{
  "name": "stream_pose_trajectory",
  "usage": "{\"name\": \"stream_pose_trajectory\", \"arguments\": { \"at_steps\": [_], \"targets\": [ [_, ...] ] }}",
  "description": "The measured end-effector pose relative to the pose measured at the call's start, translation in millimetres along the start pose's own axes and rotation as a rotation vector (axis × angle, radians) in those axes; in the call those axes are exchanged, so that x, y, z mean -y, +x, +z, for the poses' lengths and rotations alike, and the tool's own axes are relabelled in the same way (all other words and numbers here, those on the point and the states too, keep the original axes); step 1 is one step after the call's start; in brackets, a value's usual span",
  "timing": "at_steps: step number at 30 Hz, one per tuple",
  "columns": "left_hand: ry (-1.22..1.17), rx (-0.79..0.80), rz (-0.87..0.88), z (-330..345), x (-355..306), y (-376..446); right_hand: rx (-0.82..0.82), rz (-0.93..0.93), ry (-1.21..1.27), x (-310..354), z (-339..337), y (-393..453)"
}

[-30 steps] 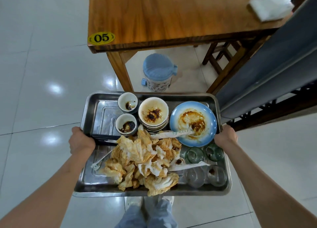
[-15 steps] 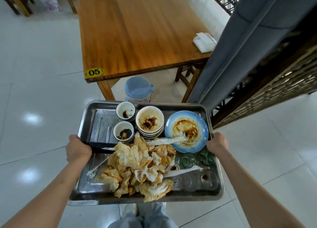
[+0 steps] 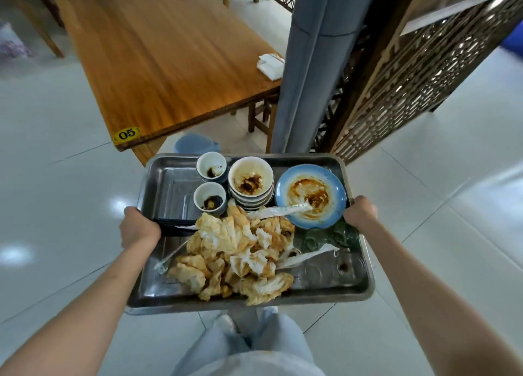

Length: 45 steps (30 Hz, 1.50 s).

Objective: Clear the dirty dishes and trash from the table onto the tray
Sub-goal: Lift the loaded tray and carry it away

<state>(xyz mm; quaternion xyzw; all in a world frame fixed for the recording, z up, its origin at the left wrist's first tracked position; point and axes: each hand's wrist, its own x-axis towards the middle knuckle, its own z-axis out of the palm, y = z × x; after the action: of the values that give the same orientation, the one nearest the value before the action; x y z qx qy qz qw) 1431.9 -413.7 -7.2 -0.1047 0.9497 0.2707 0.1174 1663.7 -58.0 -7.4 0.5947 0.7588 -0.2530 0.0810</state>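
Stainless steel tray (image 3: 158,296) is loaded and off the table: I carry it in front of me, my left hand (image 3: 139,230) gripping the left rim and my right hand (image 3: 360,211) gripping the right rim, fingers of both curled round the edge, their tips hidden beneath it. On the tray: two small white cups (image 3: 211,167) with dark sauce dregs at the far middle, a stack of white bowls (image 3: 251,182) beside them with the top one sauce-stained, a blue plate (image 3: 310,196) smeared orange at far right, a heap of crumpled stained napkins (image 3: 235,251) in the near middle, several clear glasses (image 3: 328,238) near right, and a wrapped utensil lying onto the plate. The wooden table (image 3: 158,64), marked 05, carries only a folded white napkin packet (image 3: 270,64) at its far right edge. Judgement: clearing is essentially finished; that packet may be table stock rather than trash, cannot tell.
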Motion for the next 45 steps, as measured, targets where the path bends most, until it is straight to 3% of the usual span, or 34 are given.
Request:
{"name": "stream_pose_trajectory", "arguments": {
  "at_steps": [14, 24, 36, 45],
  "targets": [
    [0.133, 0.162, 0.351, 19, -62, -79, -0.110, 0.367, 0.186, -156, -34, -97],
    [0.184, 0.276, 0.531, 73, -134, -204, -0.161, 0.573, 0.199, -305, -101, -143],
    [0.241, 0.313, 0.636, 144, -215, -360, -0.220, 0.628, 0.223, -454, -201, -135],
    [0.222, 0.318, 0.715, 208, -302, -431, -0.280, 0.684, 0.333, -526, -261, -75]
  ]
}}
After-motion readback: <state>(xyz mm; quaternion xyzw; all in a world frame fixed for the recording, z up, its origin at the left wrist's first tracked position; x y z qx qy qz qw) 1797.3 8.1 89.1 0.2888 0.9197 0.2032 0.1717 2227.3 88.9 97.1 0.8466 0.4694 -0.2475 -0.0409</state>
